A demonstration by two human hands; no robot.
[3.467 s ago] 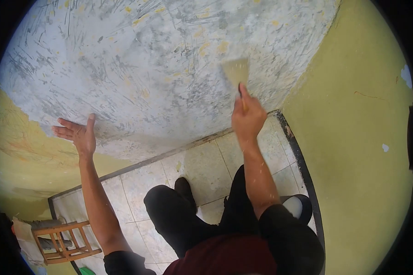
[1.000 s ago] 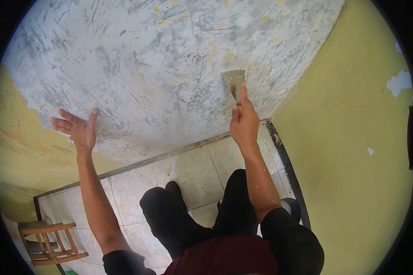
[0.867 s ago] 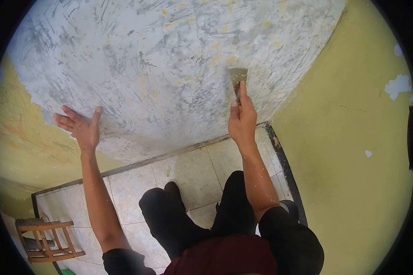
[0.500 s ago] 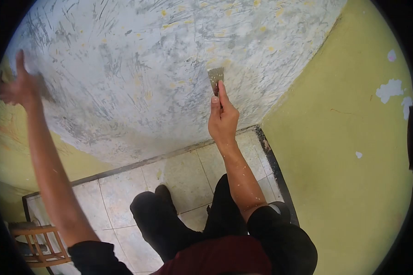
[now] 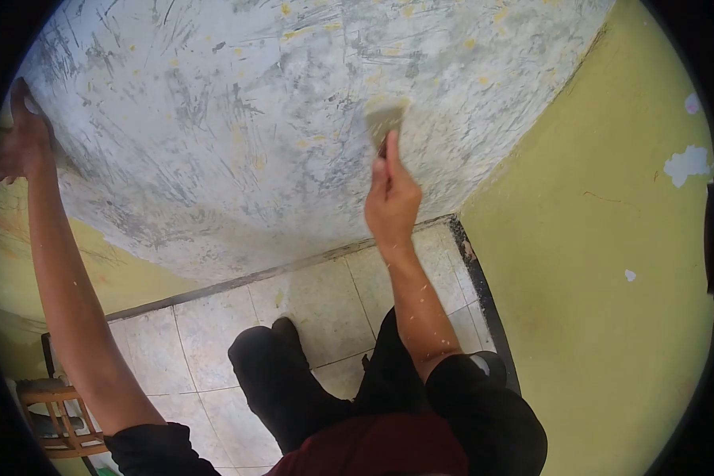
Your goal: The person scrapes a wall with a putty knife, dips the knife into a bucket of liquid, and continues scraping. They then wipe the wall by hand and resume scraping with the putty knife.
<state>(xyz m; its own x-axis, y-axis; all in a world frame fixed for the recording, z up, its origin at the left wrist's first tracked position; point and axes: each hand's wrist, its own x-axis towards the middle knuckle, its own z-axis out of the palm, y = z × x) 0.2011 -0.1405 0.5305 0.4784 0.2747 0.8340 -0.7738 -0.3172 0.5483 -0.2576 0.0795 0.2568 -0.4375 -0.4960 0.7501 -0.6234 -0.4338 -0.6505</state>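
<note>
My right hand [image 5: 392, 202] grips a putty knife [image 5: 385, 123], its forefinger stretched along the tool toward the blade. The wide metal blade, slightly blurred, lies against the scraped white wall [image 5: 214, 143] near a small yellow patch. Grey streaks and yellow paint flecks cover that wall. At the far left my left hand [image 5: 22, 147] is open, thumb up and fingers spread, at the edge of the scraped area where it meets yellow paint. Pale flakes cling to my right forearm.
A yellow-green wall [image 5: 595, 301] with a few chipped white spots stands on the right, meeting the scraped wall at a corner. Below are floor tiles [image 5: 214, 317] with a dark skirting [image 5: 484, 293]. A wooden chair [image 5: 63, 420] stands at lower left.
My left hand has moved a little left and come to rest near the wall. The putty knife in my right hand has shifted slightly up and right, and its blade has turned.
</note>
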